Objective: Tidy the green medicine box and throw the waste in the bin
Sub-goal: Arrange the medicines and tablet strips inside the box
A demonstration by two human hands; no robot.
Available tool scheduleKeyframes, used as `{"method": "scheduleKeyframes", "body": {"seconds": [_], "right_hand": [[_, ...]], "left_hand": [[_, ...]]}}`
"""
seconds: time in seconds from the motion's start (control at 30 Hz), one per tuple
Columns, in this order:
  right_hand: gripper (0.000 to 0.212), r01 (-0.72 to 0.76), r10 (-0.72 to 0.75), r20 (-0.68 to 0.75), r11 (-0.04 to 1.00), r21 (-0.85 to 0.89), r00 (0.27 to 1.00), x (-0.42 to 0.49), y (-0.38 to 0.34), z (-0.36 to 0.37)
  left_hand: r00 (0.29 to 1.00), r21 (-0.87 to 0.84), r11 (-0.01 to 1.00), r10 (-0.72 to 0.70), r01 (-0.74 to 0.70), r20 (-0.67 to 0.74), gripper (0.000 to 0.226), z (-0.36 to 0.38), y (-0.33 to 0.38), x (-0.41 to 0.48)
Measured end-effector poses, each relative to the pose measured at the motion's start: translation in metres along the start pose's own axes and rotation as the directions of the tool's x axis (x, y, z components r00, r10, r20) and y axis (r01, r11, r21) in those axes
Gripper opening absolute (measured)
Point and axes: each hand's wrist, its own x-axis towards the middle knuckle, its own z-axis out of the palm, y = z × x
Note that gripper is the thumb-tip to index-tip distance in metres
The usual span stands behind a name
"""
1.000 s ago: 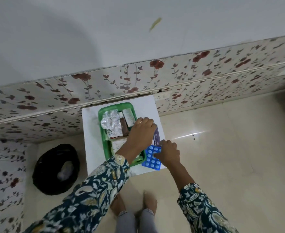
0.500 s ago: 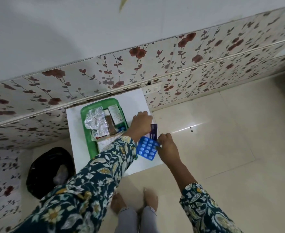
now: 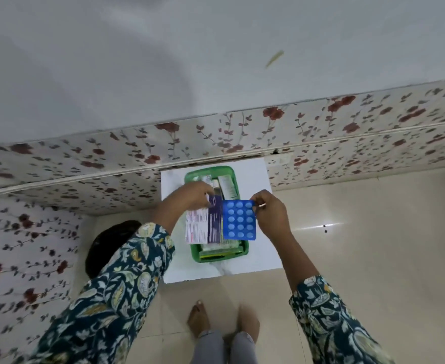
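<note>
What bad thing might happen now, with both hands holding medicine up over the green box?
1. The right hand pinches the blue pill strip only by its top corner, so it might slip and fall.
2. The left hand holds the purple and white carton by its top edge too; it may drop onto the green box.
3. The black bin is half hidden behind the left sleeve, so tossed waste could miss.
</note>
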Motion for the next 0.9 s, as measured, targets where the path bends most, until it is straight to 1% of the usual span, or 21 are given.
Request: {"method": "scheduleKeyframes", "body": {"seconds": [0.03,0.1,0.17,0.2,0.23,0.27,0.33,0.4,0.47,0.53,0.6,0.63,0.67,0.7,0.77,0.8,0.83,0.9], "right_hand": [[0.019,0.007,-0.006,0.029,0.999,-0.035,1.000,0.002,-0.003,0.009],[0.024,0.013,-0.005,0.067,0.994,-0.112,0.998,0.004,-0.007,0.025],[0.033,0.031,-0.025,0.035,0.982,-0.184,0.999,0.000,-0.007,0.033],[0.035,0.044,-0.045,0.000,0.973,-0.225,0.999,-0.004,-0.006,0.036],[0.036,0.057,-0.065,-0.020,0.962,-0.268,0.998,-0.008,-0.004,0.039],[0.034,0.067,-0.074,-0.009,0.950,-0.305,0.997,-0.013,-0.002,0.041],[0.033,0.102,-0.075,0.088,0.926,-0.363,0.993,-0.021,0.001,0.049],[0.038,0.170,-0.095,0.185,0.878,-0.447,0.978,-0.026,0.001,0.056],[0.042,0.240,-0.130,0.239,0.819,-0.521,0.962,-0.028,0.000,0.061],[0.042,0.222,-0.133,0.205,0.831,-0.510,0.970,-0.029,-0.003,0.064],[0.043,0.163,-0.137,0.089,0.853,-0.495,0.987,-0.028,-0.003,0.063],[0.046,0.137,-0.131,0.046,0.853,-0.504,0.990,-0.027,-0.003,0.062],[0.051,0.120,-0.114,0.044,0.844,-0.523,0.992,-0.024,-0.003,0.060],[0.058,0.121,-0.089,0.084,0.828,-0.548,0.992,-0.021,-0.002,0.059],[0.068,0.155,-0.040,0.198,0.781,-0.605,0.979,-0.016,-0.003,0.058],[0.070,0.165,-0.031,0.222,0.768,-0.619,0.975,-0.013,-0.005,0.059],[0.071,0.159,-0.034,0.211,0.773,-0.614,0.977,-0.011,-0.006,0.059],[0.070,0.120,-0.056,0.131,0.820,-0.559,0.990,-0.007,-0.009,0.059]], "left_hand": [[1.000,-0.029,0.999,-0.017,0.017,-0.006,0.037,0.011,-0.007,0.001],[0.993,-0.032,0.999,-0.030,0.027,-0.114,0.040,0.033,-0.021,0.002],[0.958,-0.039,0.999,-0.032,0.022,-0.284,0.045,0.051,-0.032,0.000],[0.937,-0.066,0.998,-0.035,0.012,-0.348,0.049,0.060,-0.036,-0.003],[0.924,-0.081,0.997,-0.036,0.006,-0.380,0.053,0.069,-0.040,-0.007],[0.923,-0.066,0.998,-0.031,0.006,-0.383,0.059,0.079,-0.042,-0.011],[0.942,0.036,0.999,-0.020,0.034,-0.336,0.071,0.099,-0.046,-0.016],[0.946,0.168,0.984,-0.006,0.064,-0.325,0.074,0.116,-0.047,-0.017],[0.929,0.199,0.978,0.016,0.062,-0.370,0.072,0.125,-0.044,-0.015],[0.913,0.154,0.988,0.042,0.022,-0.405,0.071,0.127,-0.038,-0.014],[0.878,0.082,0.997,0.051,-0.014,-0.475,0.070,0.127,-0.032,-0.014],[0.858,0.052,0.999,0.033,-0.007,-0.512,0.071,0.126,-0.032,-0.015],[0.847,0.028,1.000,0.004,0.013,-0.532,0.072,0.126,-0.034,-0.016],[0.848,0.008,0.999,-0.025,0.035,-0.529,0.074,0.127,-0.037,-0.018],[0.877,-0.029,0.997,-0.078,0.073,-0.474,0.077,0.131,-0.046,-0.021],[0.894,-0.031,0.996,-0.086,0.081,-0.440,0.078,0.134,-0.050,-0.022],[0.905,-0.012,0.997,-0.074,0.076,-0.420,0.078,0.138,-0.052,-0.022],[0.911,0.053,0.997,-0.029,0.056,-0.412,0.077,0.145,-0.051,-0.022]]}}
